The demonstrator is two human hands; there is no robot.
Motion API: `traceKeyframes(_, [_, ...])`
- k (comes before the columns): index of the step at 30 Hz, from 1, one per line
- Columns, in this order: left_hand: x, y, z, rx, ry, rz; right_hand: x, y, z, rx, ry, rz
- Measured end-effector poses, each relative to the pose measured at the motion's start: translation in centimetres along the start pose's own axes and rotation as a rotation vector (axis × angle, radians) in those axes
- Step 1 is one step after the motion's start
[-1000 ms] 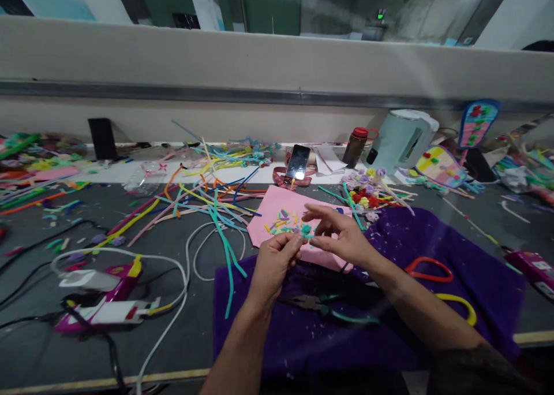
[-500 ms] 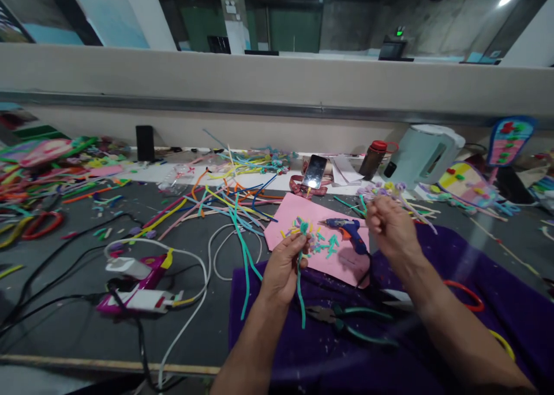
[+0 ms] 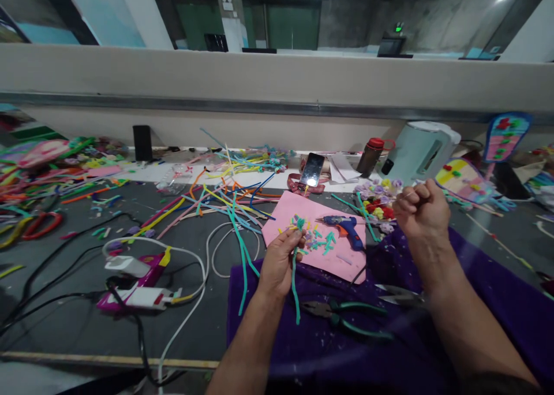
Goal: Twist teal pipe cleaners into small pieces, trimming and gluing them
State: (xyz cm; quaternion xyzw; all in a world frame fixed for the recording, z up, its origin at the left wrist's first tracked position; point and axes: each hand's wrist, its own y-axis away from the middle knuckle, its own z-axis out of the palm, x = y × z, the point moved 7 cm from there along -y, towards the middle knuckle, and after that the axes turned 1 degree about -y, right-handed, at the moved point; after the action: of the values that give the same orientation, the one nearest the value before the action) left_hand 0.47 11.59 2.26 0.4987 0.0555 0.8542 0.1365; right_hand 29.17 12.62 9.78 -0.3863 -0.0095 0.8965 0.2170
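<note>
Between the thumb and fingers of my left hand (image 3: pixel 279 262) is a green pipe cleaner (image 3: pixel 296 294). Its top is curled into a small knot above the fingertips and its tail hangs down. My right hand (image 3: pixel 424 213) is raised at the right, its fingers curled closed; what they hold, if anything, is hidden. Just beyond my left hand lies a pink sheet (image 3: pixel 285 207) with short cut pieces of pipe cleaner (image 3: pixel 329 242) and a blue glue gun (image 3: pixel 348 227). Small fuzzy flowers (image 3: pixel 381 196) sit to the left of my right hand.
Green-handled pliers (image 3: pixel 346 314) and scissors (image 3: pixel 398 297) lie on a purple cloth (image 3: pixel 311 354). Long pipe cleaners (image 3: pixel 236 210) spread across the table. A power strip (image 3: pixel 142 285) with cables stands left. A phone (image 3: pixel 312 170), bottle (image 3: pixel 370 158) and kettle (image 3: pixel 419 149) are at the back.
My right hand has moved right, away from the glue gun, uncovering more of the fuzzy flowers. My left hand keeps the pipe cleaner in nearly the same place.
</note>
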Motion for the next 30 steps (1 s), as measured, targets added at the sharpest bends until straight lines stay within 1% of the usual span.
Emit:
traceKeyframes(2, [0.1,-0.1,-0.1,0.002,0.005,0.008,-0.6,-0.3,-0.7,0.057,0.027,-0.048])
traceKeyframes(4, [0.1,-0.2,-0.2,0.005,0.008,0.012,-1.1,-0.4,-1.0,0.109,0.104,-0.119])
traceKeyframes(7, [0.2,-0.3,-0.4,0.02,0.009,0.012,-2.4,-0.2,-1.3,0.163,0.242,-0.278])
traceKeyframes(9, [0.3,-0.3,-0.5,0.03,0.004,0.026,-3.4,-0.2,-1.9,0.199,0.289,-0.361])
traceKeyframes(12, [0.4,-0.4,-0.7,0.031,-0.014,0.05,-4.1,-0.8,-3.0,0.229,0.295,-0.376])
traceKeyframes(14, [0.3,-0.5,-0.7,0.024,-0.016,0.05,-3.5,-1.2,-3.3,0.214,0.293,-0.354])
traceKeyframes(15, [0.2,-0.5,-0.7,0.021,-0.011,0.046,-2.8,-1.2,-3.2,0.195,0.304,-0.336])
traceKeyframes(17, [0.0,-0.6,-0.5,0.003,0.005,0.03,-0.6,-1.0,-2.3,0.123,0.368,-0.267])
traceKeyframes(18, [-0.2,-0.6,-0.4,-0.015,0.008,0.017,0.9,-0.7,-1.5,0.068,0.434,-0.199])
traceKeyframes(20, [-0.4,-0.6,-0.1,-0.055,-0.004,-0.014,3.9,0.4,0.5,-0.08,0.591,-0.085])
traceKeyframes(21, [-0.6,-0.6,0.1,-0.074,-0.02,-0.03,5.0,1.1,1.5,-0.152,0.671,-0.056])
traceKeyframes(23, [-0.8,-0.4,0.3,-0.102,-0.068,-0.056,6.7,2.8,3.7,-0.331,0.824,-0.038])
traceKeyframes(25, [-1.0,-0.2,0.6,-0.122,-0.124,-0.073,7.6,4.5,5.7,-0.533,0.927,-0.078])
traceKeyframes(26, [-1.0,-0.1,0.7,-0.134,-0.151,-0.077,8.0,5.2,6.4,-0.614,0.962,-0.091])
traceKeyframes(28, [-1.1,0.1,1.0,-0.154,-0.197,-0.08,8.8,6.4,7.2,-0.73,0.991,-0.095])
traceKeyframes(30, [-1.1,0.3,1.2,-0.167,-0.226,-0.075,9.6,7.1,7.5,-0.779,0.979,-0.08])
